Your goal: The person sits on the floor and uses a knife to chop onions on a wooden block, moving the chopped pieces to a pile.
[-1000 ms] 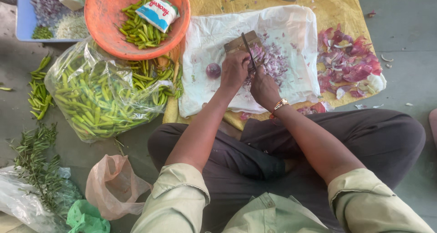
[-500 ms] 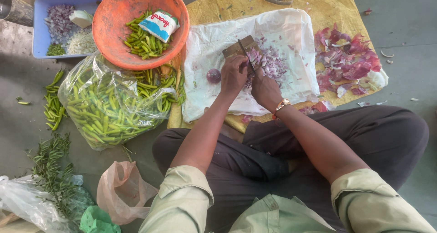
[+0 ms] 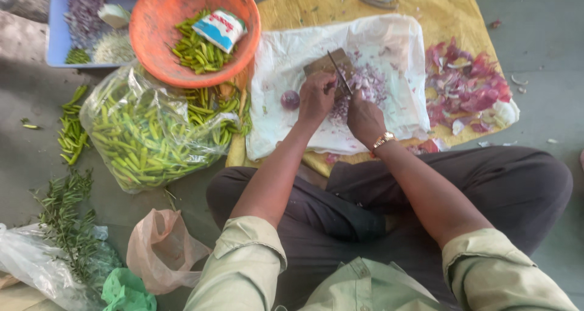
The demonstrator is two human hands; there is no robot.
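Note:
I sit cross-legged over a white plastic sheet (image 3: 389,37) spread on a yellow cloth (image 3: 438,7). A small wooden board (image 3: 322,63) lies on the sheet. My left hand (image 3: 316,95) presses down on something at the board's near edge; what it holds is hidden under the fingers. My right hand (image 3: 364,117), with a gold watch at the wrist, grips a knife (image 3: 338,72) whose blade points away from me between both hands. Chopped purple onion (image 3: 372,85) is heaped right of the blade. A peeled half onion (image 3: 290,99) lies just left of my left hand.
Onion peels (image 3: 465,86) are piled on the cloth's right side. An orange bowl (image 3: 155,25) holds green chillies and a small packet (image 3: 220,28). A clear bag of green chillies (image 3: 146,134), a blue tray (image 3: 58,37), herb sprigs (image 3: 67,220) and a pink bag (image 3: 161,250) sit to my left.
The view has shifted slightly, so everything sits lower and further right. Both hands stay at the board, the knife making small moves over the onion.

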